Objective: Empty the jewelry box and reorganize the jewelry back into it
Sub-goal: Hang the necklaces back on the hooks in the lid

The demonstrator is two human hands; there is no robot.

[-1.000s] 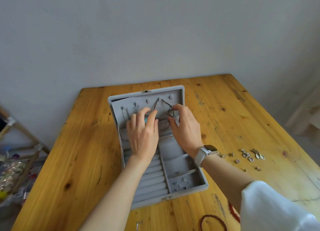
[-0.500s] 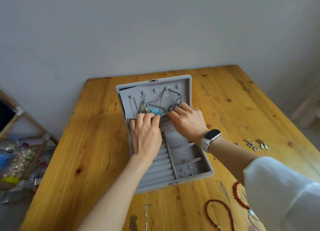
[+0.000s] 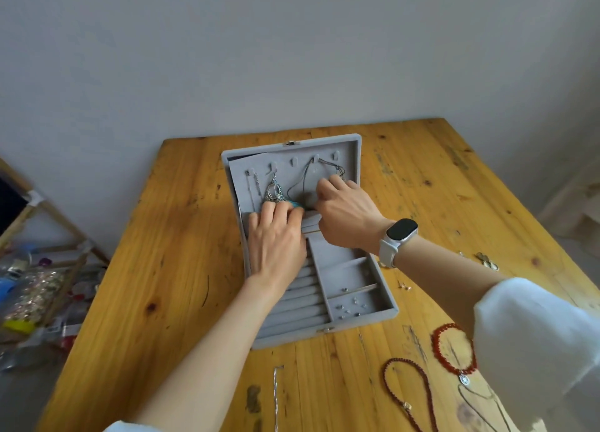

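Head view: grey jewelry box [image 3: 357,305] lying open at centre of wooden table [image 3: 168,269], lid panel toward 12 o'clock. Left hand [image 3: 276,240] flat on lid's lower edge, fingers straight, touching turquoise pendant [image 3: 296,205]. Right hand [image 3: 347,214] at 1 o'clock, fingers curled around dark cord necklace [image 3: 305,180] hung from a hook. Red bracelet [image 3: 451,350] at 5 o'clock on table.

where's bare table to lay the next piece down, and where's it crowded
Bare wood lies left of the jewelry box out to the table edge, and behind the box on its right toward the far corner. Crowded: the near right, with the red bracelet, dark bead strand and earrings.
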